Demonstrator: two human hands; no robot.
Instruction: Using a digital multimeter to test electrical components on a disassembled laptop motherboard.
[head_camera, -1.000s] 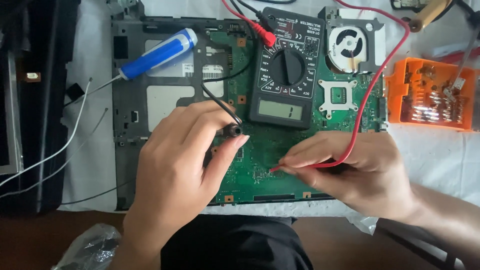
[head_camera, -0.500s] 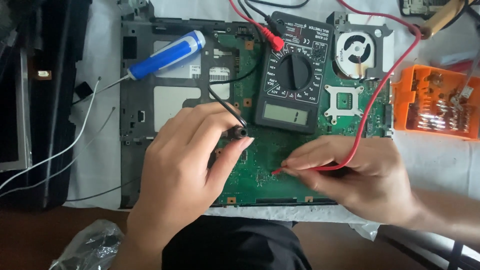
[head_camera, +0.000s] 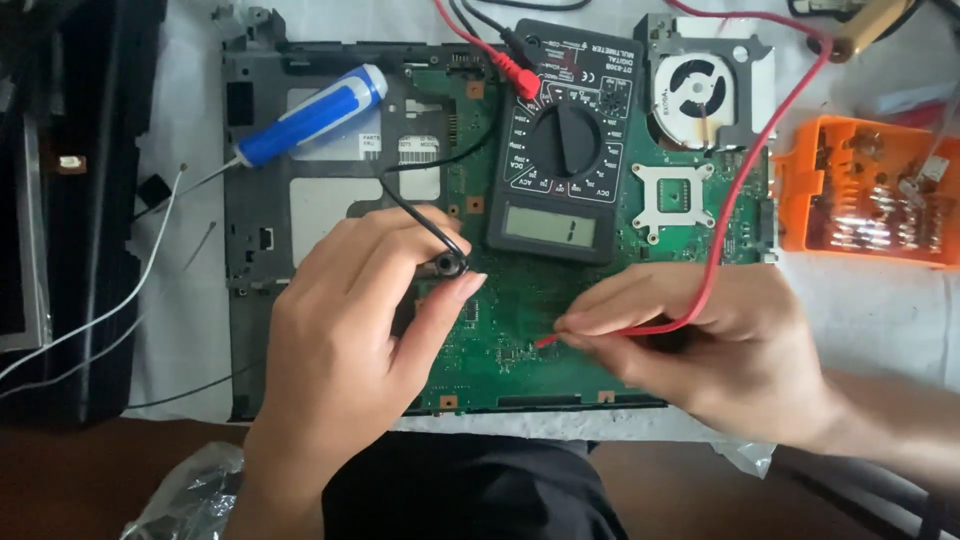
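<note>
A green circuit board (head_camera: 520, 310) lies in a dark grey laptop frame (head_camera: 250, 200). My left hand (head_camera: 350, 330) is shut on a black test probe (head_camera: 448, 265), held over the board's left part; its black lead (head_camera: 420, 205) curls up to the meter. My right hand (head_camera: 720, 345) pinches a red test probe (head_camera: 548, 340), tip touching the board near its middle. The red lead (head_camera: 735, 190) arcs up and away. A dark grey multimeter (head_camera: 560, 140) rests on the board above both hands.
A blue-handled screwdriver (head_camera: 310, 115) lies on the frame at upper left. A cooling fan (head_camera: 705, 85) sits at the board's top right. An orange parts box (head_camera: 865, 190) stands at right. White wires (head_camera: 150, 260) and a black panel (head_camera: 60, 200) lie left.
The view has shifted slightly; both hands stay on their probes in nearly the same spots on the board.
</note>
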